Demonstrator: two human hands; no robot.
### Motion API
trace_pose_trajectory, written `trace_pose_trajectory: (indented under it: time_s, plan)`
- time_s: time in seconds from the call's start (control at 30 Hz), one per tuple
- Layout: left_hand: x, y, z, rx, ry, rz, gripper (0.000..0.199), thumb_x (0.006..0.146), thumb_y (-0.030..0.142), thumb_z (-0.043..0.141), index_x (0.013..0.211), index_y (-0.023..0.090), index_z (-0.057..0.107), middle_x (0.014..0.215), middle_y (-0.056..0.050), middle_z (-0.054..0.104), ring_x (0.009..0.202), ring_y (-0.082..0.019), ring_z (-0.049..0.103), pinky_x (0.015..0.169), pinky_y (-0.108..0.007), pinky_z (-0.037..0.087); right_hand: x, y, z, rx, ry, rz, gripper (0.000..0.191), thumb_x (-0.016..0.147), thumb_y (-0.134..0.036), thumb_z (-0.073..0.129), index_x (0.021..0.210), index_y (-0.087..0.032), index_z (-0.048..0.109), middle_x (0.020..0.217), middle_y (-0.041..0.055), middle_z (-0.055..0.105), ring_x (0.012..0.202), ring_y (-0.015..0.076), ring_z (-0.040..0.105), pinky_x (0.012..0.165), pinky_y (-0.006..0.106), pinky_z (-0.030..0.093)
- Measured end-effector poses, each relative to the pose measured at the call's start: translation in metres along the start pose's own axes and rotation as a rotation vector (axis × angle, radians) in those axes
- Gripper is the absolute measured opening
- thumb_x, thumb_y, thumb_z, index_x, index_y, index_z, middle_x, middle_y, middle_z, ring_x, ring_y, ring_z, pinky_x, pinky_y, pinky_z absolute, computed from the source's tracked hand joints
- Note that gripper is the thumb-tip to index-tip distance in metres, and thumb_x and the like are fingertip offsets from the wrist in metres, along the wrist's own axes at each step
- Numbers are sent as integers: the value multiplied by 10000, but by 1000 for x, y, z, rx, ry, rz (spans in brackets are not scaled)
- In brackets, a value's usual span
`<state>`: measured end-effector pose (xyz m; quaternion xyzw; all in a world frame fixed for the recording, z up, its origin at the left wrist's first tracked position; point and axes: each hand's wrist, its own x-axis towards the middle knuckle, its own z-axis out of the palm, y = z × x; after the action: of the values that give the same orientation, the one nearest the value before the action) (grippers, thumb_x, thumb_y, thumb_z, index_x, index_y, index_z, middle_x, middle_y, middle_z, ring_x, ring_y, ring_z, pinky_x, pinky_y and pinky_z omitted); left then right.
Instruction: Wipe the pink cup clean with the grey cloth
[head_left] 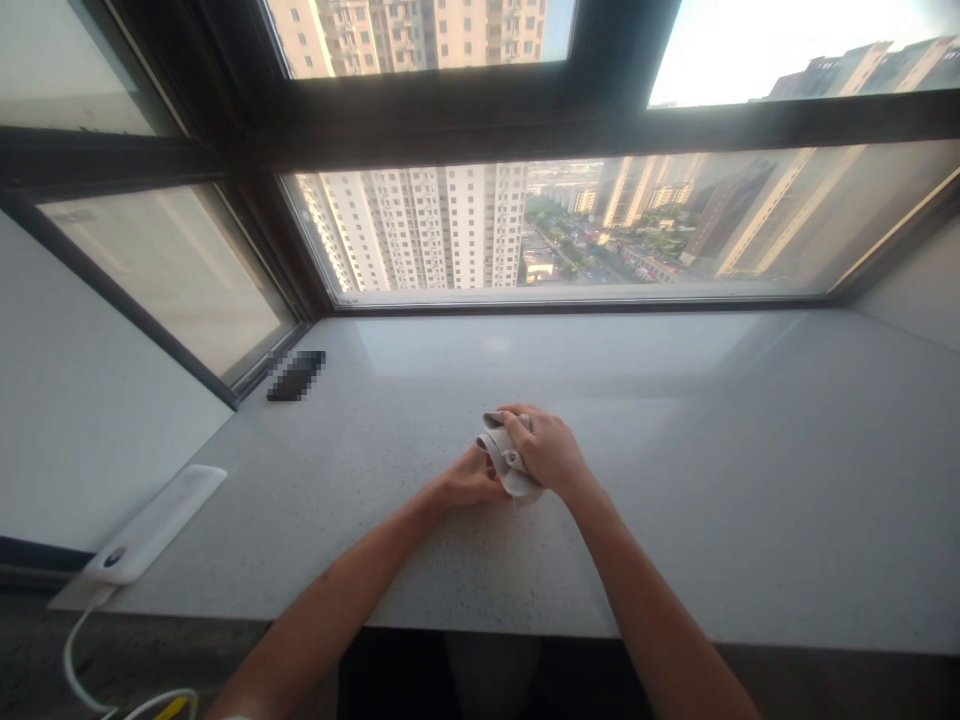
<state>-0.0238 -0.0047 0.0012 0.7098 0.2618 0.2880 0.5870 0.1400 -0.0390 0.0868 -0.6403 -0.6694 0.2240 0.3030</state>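
Note:
A small light grey, folded item (517,476), which looks like cloth with a round button-like spot, is held between both hands above the pale speckled sill. My left hand (475,476) grips it from the left and below, with some fingers hidden behind it. My right hand (546,445) is closed over its upper right side, the thumb lying across the top. What the item is exactly cannot be made out.
A white power strip (161,525) with a white cable (71,650) lies at the sill's left edge. A dark pixelated object (297,376) lies at the back left. Dark-framed windows (570,305) rise behind the sill (750,480).

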Motion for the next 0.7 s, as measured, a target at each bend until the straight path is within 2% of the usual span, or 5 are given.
trace_pose_trajectory:
  time_s: [0.17, 0.3, 0.4, 0.6, 0.7]
  plan:
    - [-6, -2, -3, -32, -3, 46, 537, 798, 488, 872, 1188, 145, 733, 1275, -137, 752, 1255, -367, 685, 1104, -456, 551, -58, -11, 37, -171, 386, -163, 464, 1036, -400, 616, 1458, -215, 672, 1600, 184, 613, 1511, 437, 511, 1187, 633, 477]
    - [-5, -5, -5, -36, 52, 103, 756, 750, 549, 914, 1361, 174, 673, 1477, -161, 655, 1449, -412, 575, 1245, -524, 445, -78, -11, 59, -178, 480, -208, 573, 988, -319, 661, 1544, -214, 575, 1687, 200, 495, 1627, 487, 315, 1168, 687, 489]
    - [-2, -3, -2, 17, 2, 95, 641, 765, 512, 910, 1269, 172, 706, 1306, -136, 727, 1314, -398, 647, 1176, -528, 508, -57, -4, 49, -139, 464, -172, 501, 963, -243, 633, 1463, -217, 642, 1597, 193, 584, 1521, 437, 469, 1145, 624, 516]
    - [-7, -1, 5, 7, 40, -5, 1114, 628, 402, 1026, 1587, 251, 479, 1426, -118, 654, 1211, -310, 693, 1040, -434, 597, -18, 0, 11, -30, 147, 115, 348, 1090, -429, 481, 1060, -266, 787, 979, 104, 807, 898, 294, 755, 820, 383, 561]
    - [-6, 0, 1, -31, 47, 18, 991, 679, 446, 1000, 1532, 216, 552, 1435, -134, 661, 1310, -360, 655, 1111, -468, 560, -42, -6, 27, -78, 287, -5, 339, 1059, -319, 499, 1260, -233, 758, 1260, 158, 782, 1175, 354, 721, 961, 462, 572]
